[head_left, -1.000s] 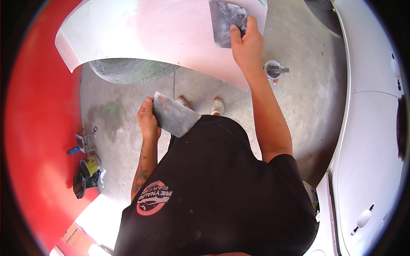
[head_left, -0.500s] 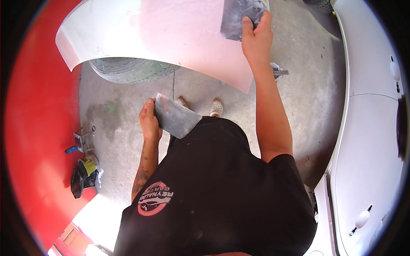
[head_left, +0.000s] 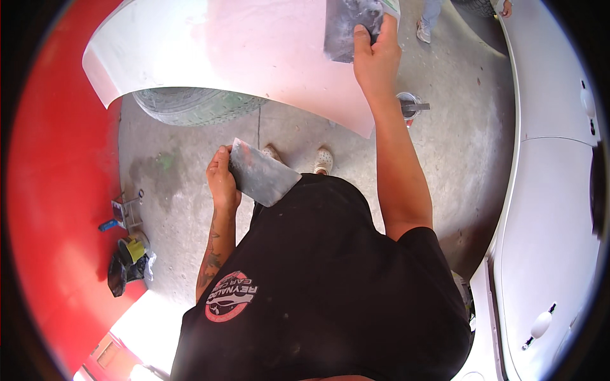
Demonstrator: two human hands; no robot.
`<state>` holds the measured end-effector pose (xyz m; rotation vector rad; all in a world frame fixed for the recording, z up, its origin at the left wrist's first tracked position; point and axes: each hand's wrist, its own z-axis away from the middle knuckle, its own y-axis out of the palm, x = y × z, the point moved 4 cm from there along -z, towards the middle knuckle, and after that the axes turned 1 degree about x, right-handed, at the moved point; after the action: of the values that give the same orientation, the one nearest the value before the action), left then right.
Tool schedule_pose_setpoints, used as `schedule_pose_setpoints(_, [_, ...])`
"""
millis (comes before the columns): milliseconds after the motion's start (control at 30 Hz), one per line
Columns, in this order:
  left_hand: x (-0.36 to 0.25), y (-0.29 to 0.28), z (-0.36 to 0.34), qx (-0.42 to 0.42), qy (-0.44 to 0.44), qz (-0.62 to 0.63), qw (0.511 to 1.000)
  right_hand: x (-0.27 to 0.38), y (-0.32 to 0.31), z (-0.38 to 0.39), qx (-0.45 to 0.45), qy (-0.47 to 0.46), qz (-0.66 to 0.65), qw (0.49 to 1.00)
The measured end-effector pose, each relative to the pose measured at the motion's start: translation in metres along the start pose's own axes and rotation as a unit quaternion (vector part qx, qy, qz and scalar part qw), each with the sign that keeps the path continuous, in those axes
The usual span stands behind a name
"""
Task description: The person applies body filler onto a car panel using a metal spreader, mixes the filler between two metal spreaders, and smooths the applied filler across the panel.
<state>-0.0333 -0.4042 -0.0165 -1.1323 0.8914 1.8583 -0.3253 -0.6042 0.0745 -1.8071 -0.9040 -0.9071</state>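
Our right hand (head_left: pixel 375 54) reaches forward, closed on a grey spreader (head_left: pixel 348 28) pressed flat to the white fender panel (head_left: pixel 210 47), seemingly long edge across it; our left hand (head_left: pixel 222 181) waits near the body, gripping a second grey blade (head_left: pixel 260 174), angled toward our right

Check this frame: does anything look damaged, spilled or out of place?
Nothing looks broken. Tools lie loose on the concrete floor by the red wall, and a greenish stain marks the floor beside the tyre.
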Motion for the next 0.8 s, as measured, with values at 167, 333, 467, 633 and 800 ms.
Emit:
schedule_pose_setpoints(167, [0.0,0.001,0.0,0.001,0.003,-0.007,1.0,0.004,0.008,0.007,-0.011,-0.041,-0.035,0.998])
schedule_pose_setpoints(333, [0.003,-0.003,-0.002,-0.016,0.004,-0.008,1.0,0.007,0.002,0.006,-0.021,-0.038,-0.065,0.997])
schedule_pose_setpoints(467, [-0.001,0.002,0.0,-0.004,0.0,-0.008,1.0,-0.006,0.014,0.009,-0.024,-0.078,-0.037,0.996])
schedule_pose_setpoints(633, [0.002,-0.005,-0.002,-0.017,-0.001,-0.009,1.0,0.01,0.004,0.007,-0.01,-0.006,-0.059,0.998])
schedule_pose_setpoints(800, [0.001,-0.001,-0.003,0.0,-0.003,-0.008,1.0,0.003,0.021,0.011,-0.029,-0.099,-0.038,0.994])
